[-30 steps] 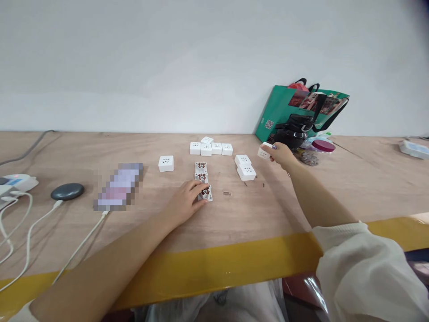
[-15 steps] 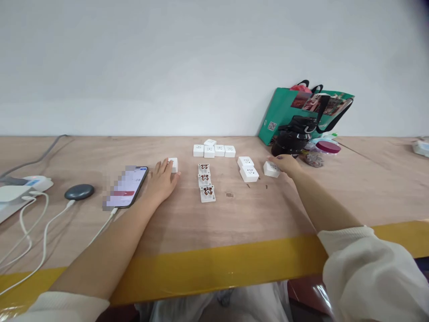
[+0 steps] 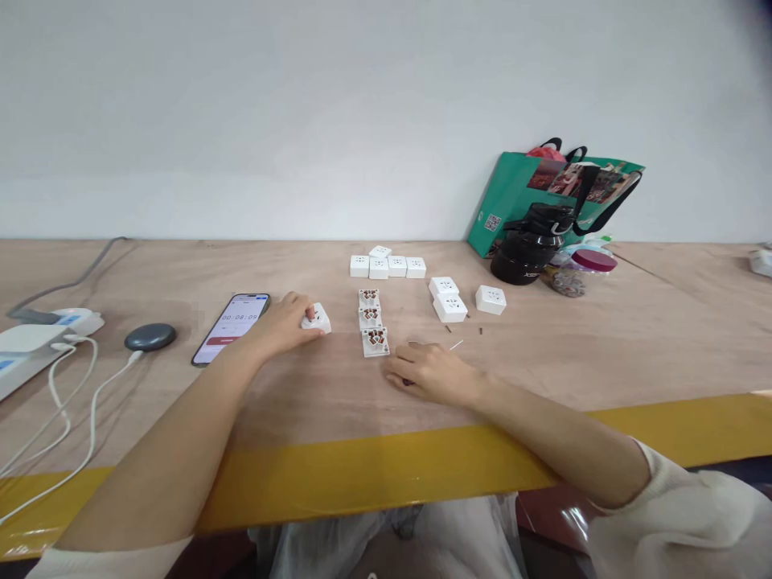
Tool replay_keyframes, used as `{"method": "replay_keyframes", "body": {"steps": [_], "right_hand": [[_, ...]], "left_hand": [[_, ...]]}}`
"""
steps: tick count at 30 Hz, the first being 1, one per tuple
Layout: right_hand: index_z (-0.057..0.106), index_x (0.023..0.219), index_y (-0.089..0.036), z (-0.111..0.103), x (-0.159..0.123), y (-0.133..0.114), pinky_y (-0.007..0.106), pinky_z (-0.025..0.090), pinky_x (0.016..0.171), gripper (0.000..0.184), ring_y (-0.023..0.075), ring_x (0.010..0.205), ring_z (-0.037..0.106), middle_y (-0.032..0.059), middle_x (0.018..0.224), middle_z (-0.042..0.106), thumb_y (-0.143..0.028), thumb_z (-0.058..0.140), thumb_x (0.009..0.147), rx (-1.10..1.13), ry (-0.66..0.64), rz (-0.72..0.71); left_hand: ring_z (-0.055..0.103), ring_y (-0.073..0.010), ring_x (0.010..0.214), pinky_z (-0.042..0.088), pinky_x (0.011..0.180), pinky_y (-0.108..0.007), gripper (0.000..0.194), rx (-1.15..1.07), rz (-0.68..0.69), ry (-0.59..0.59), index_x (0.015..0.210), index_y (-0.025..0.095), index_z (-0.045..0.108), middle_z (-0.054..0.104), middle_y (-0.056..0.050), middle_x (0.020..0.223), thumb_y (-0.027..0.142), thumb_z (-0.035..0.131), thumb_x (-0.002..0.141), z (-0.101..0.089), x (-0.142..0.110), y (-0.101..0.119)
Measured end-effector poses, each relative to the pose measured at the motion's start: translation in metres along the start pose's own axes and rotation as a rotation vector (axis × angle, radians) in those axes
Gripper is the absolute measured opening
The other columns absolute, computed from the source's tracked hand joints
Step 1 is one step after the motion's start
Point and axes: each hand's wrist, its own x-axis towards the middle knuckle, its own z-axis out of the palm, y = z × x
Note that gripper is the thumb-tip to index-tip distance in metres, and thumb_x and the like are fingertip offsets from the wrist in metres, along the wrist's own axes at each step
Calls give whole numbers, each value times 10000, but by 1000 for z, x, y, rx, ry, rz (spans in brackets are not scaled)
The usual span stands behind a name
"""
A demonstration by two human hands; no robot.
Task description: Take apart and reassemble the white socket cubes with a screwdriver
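Note:
My left hand (image 3: 281,326) is shut on a white socket panel (image 3: 318,320), which is tilted against its fingers. My right hand (image 3: 431,374) rests on the plywood table (image 3: 603,362) with curled fingers, close to the front socket module (image 3: 375,342). Its fingertips hide whatever lies beneath them. That module lines up with two other open-backed modules (image 3: 369,299) showing brown contacts. Farther back stands a cluster of white socket panels (image 3: 386,265). A pair of panels (image 3: 449,301) and a single panel (image 3: 490,299) sit to the right.
A smartphone (image 3: 231,328) showing a timer lies left of my left hand, near a dark round charger (image 3: 150,337) and white cables (image 3: 72,402). A black bottle (image 3: 531,257) and green bag (image 3: 519,193) stand at the back right. Yellow tape (image 3: 374,474) edges the table.
My left hand has closed on the white panel and turned it. My right hand has let go of the single panel and moved left and toward me.

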Motion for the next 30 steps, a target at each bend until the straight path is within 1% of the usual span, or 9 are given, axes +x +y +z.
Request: {"method": "replay_keyframes", "body": {"steps": [6, 11, 14, 17, 20, 22, 24, 26, 30], "right_hand": [[622, 981, -196, 10, 12, -3, 313, 422, 632, 227, 177, 675, 605, 67, 836, 672, -218, 407, 912, 42, -93, 96], [597, 1065, -206, 12, 19, 2, 288, 406, 605, 257, 174, 733, 620, 58, 920, 681, -250, 387, 925, 126, -119, 173], [609, 1001, -215, 13, 21, 7, 276, 397, 605, 213, 156, 701, 601, 36, 877, 684, -243, 421, 906, 211, -117, 214], [604, 848, -202, 4, 18, 15, 278, 403, 630, 171, 145, 679, 572, 22, 775, 654, -215, 436, 875, 387, 72, 310], [541, 739, -205, -18, 14, 19, 258, 399, 590, 176, 119, 601, 513, -8, 650, 568, -250, 425, 864, 715, 551, 561], [463, 628, -213, -33, 12, 17, 244, 374, 522, 265, 113, 547, 475, -17, 572, 509, -283, 378, 870, 987, 781, 682], [392, 565, -220, -41, 12, 12, 237, 316, 434, 304, 105, 471, 416, -19, 516, 466, -307, 361, 855, 1234, 821, 723], [378, 554, -222, -41, 12, 5, 235, 267, 384, 310, 97, 428, 369, -22, 499, 459, -339, 385, 841, 1366, 746, 727], [389, 572, -222, -33, 13, -3, 226, 279, 378, 321, 92, 431, 372, -30, 508, 474, -389, 405, 845, 1346, 646, 670]], "left_hand": [[550, -174, 645, 350, 518, -257, 281, -61, 155, -222, 756, 219, 508, 540, -7, 915, 444, 639, 650, -13, -32, 21], [544, -181, 735, 334, 542, -249, 301, -98, 291, -285, 774, 223, 496, 524, 6, 927, 427, 674, 641, -6, -43, 40], [548, -200, 797, 365, 582, -260, 286, -137, 315, -298, 798, 221, 494, 530, -1, 941, 401, 671, 663, -1, -48, 52], [549, -234, 913, 422, 712, -307, 319, -236, 352, -249, 874, 218, 494, 545, -21, 999, 376, 690, 677, 13, -51, 63], [536, -262, 1014, 441, 809, -363, 453, -388, 369, -181, 1031, 227, 476, 544, -45, 1110, 400, 713, 686, 35, -52, 73], [544, -265, 1009, 453, 805, -378, 483, -459, 377, -158, 1063, 240, 463, 545, -44, 1125, 409, 716, 688, 48, -52, 78], [553, -262, 983, 461, 789, -379, 474, -497, 376, -143, 1053, 245, 465, 557, -38, 1089, 396, 721, 684, 56, -52, 82], [556, -255, 967, 465, 780, -373, 466, -520, 367, -136, 1056, 247, 467, 562, -32, 1055, 384, 718, 688, 60, -52, 85], [555, -247, 961, 463, 788, -366, 467, -534, 363, -111, 1081, 260, 478, 557, -22, 1040, 397, 708, 699, 62, -53, 85]]}}
